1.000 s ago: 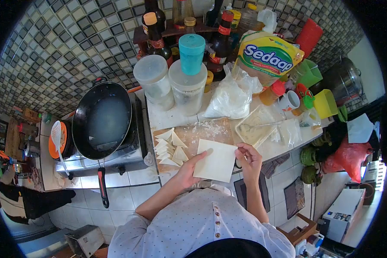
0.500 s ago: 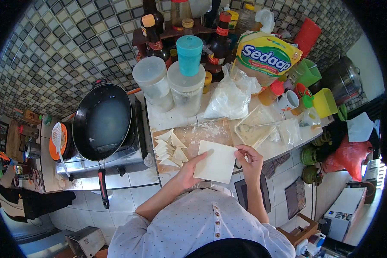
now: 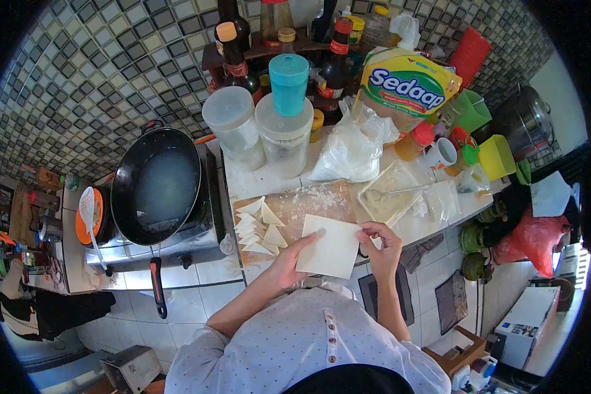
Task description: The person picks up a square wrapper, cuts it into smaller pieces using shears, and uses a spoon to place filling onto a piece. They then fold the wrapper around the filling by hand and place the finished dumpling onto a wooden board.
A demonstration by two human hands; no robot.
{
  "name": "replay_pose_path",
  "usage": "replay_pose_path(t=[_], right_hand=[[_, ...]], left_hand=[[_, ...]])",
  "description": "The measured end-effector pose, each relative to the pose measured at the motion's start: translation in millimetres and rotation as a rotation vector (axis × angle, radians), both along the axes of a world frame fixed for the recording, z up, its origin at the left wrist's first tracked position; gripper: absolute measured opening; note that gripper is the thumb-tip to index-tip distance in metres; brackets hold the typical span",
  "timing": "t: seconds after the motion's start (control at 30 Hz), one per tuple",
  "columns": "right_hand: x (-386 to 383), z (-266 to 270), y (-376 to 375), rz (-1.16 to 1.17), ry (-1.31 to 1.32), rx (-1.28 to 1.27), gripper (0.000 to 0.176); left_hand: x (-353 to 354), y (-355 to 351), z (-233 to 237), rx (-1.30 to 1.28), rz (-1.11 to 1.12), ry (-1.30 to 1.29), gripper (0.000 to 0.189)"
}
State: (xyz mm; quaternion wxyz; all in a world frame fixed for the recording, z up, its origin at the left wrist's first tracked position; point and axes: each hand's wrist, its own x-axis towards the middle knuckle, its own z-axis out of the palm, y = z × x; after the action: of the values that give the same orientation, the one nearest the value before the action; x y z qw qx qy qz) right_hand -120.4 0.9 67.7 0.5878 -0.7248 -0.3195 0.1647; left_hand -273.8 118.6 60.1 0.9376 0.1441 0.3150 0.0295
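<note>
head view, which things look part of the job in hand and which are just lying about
Likely in the job:
- white square, in left hand and right hand
- triangles
- board under them

Likely just lying about:
- red bag
- yellow box
- mug
- floor mat

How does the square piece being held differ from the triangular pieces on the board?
The square piece has four corners; the triangular pieces have three. The square piece is larger than any triangular piece. The left hand and right hand hold the square piece; the triangular pieces lie on the board. Both are pale.
</note>
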Motion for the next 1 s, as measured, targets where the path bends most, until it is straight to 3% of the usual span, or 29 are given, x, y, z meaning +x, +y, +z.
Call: replay_pose_path(t=[0.23, 0.7, 1.0], right_hand=[[-0.7, 0.9, 1.4, 0.022, 0.125, 0.034, 0.020], [-5.8, 17.1, 8.2, 0.041, -0.109, -0.007, 0.019], [-4.4, 9.5, 9.0, 0.022, -0.065, 0.015, 0.012]], left_hand=[[0.9, -1.3, -7.6, -0.007, 0.011, -0.028, 0.043], [2.8, -0.8, -1.2, -0.009, 0.023, 0.014, 0.042], [3.6, -1.6, -3.5, -0.035, 0.030, 0.012, 0.040]])
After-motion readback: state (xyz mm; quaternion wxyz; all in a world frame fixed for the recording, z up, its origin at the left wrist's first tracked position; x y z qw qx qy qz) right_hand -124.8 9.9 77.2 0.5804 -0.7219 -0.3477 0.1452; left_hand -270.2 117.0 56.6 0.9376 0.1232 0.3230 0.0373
